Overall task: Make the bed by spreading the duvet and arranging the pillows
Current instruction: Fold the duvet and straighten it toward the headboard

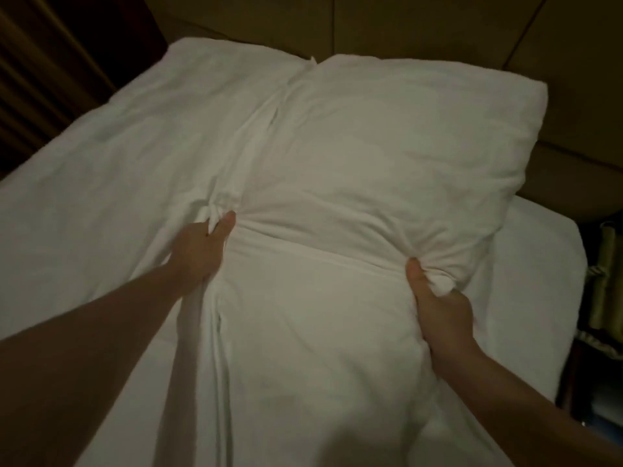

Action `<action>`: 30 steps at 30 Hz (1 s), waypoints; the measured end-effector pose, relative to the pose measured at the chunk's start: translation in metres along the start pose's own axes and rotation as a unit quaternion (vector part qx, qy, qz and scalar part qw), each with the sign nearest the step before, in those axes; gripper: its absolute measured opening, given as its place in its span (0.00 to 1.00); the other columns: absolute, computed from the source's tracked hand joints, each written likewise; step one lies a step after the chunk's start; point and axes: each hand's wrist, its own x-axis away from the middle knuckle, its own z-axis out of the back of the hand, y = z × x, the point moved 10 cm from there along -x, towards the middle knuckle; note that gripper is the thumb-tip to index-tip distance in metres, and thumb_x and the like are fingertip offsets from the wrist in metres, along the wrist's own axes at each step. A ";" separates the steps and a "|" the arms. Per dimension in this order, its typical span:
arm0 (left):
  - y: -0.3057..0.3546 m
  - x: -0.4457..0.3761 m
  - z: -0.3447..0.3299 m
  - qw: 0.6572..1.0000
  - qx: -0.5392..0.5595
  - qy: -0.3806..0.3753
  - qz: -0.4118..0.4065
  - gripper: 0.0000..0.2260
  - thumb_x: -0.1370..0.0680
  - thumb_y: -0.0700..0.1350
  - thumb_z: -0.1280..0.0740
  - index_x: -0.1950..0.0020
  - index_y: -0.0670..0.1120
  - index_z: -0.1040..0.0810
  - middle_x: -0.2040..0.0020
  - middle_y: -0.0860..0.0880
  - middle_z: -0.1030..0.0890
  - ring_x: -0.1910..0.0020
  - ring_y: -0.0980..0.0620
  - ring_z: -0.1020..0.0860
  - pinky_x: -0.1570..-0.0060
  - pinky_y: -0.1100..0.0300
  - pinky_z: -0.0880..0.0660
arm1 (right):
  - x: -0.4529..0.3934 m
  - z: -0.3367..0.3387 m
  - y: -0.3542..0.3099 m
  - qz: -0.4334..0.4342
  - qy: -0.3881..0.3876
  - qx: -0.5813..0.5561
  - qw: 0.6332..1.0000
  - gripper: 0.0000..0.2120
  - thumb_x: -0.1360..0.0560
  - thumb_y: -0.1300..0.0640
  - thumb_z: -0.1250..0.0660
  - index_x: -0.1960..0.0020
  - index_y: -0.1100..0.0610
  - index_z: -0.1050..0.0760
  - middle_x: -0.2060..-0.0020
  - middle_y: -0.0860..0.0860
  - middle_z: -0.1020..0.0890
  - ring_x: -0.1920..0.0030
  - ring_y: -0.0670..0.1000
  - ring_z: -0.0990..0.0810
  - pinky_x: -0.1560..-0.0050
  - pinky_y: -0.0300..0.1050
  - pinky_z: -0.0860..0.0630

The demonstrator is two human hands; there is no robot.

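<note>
While both hands grip it | pillow [397, 156] long axis toward headboard [421, 25]

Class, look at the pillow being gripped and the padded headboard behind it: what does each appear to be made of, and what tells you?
Pillow: white woven cloth, probably cotton, matte; it creases and bunches where the left hand and right hand pinch its near corners, over a soft filling. Headboard: olive-tan upholstery in seamed panels, smooth and dull; fabric or faux leather, the dim light leaves it open.
</note>
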 end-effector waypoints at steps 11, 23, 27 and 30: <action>0.002 0.116 0.000 0.998 -0.031 0.028 -0.046 0.31 0.22 0.49 0.31 0.22 0.48 0.40 0.30 0.46 0.29 0.33 0.45 0.29 0.38 0.55 0.32 | 0.071 0.001 0.057 -0.054 -0.055 -0.010 0.997 0.40 0.30 0.46 0.26 0.23 0.55 0.37 0.26 0.56 0.32 0.26 0.53 0.33 0.34 0.35 0.44; -0.070 0.040 0.017 0.994 0.069 0.081 0.010 0.17 0.15 0.49 0.43 0.37 0.40 0.22 0.41 0.38 0.19 0.38 0.39 0.22 0.40 0.51 0.29 | 0.068 -0.006 0.061 -0.018 -0.003 0.088 0.996 0.35 0.25 0.36 0.35 0.38 0.68 0.24 0.40 0.66 0.21 0.41 0.62 0.22 0.43 0.50 0.28; -0.086 0.090 0.019 0.977 0.184 0.089 0.061 0.28 0.24 0.61 0.32 0.29 0.48 0.31 0.36 0.46 0.22 0.37 0.45 0.23 0.38 0.52 0.27 | 0.098 -0.020 0.011 0.134 -0.029 0.178 0.974 0.22 0.30 0.39 0.27 0.53 0.59 0.15 0.59 0.65 0.16 0.54 0.69 0.20 0.43 0.48 0.24; -0.093 0.171 0.027 0.994 0.059 0.090 0.018 0.41 0.30 0.58 0.27 0.22 0.55 0.44 0.31 0.52 0.31 0.33 0.51 0.29 0.33 0.54 0.31 | 0.161 -0.094 -0.018 0.457 -0.116 0.352 0.809 0.16 0.23 0.54 0.29 0.43 0.34 0.21 0.47 0.33 0.18 0.42 0.48 0.18 0.39 0.35 0.30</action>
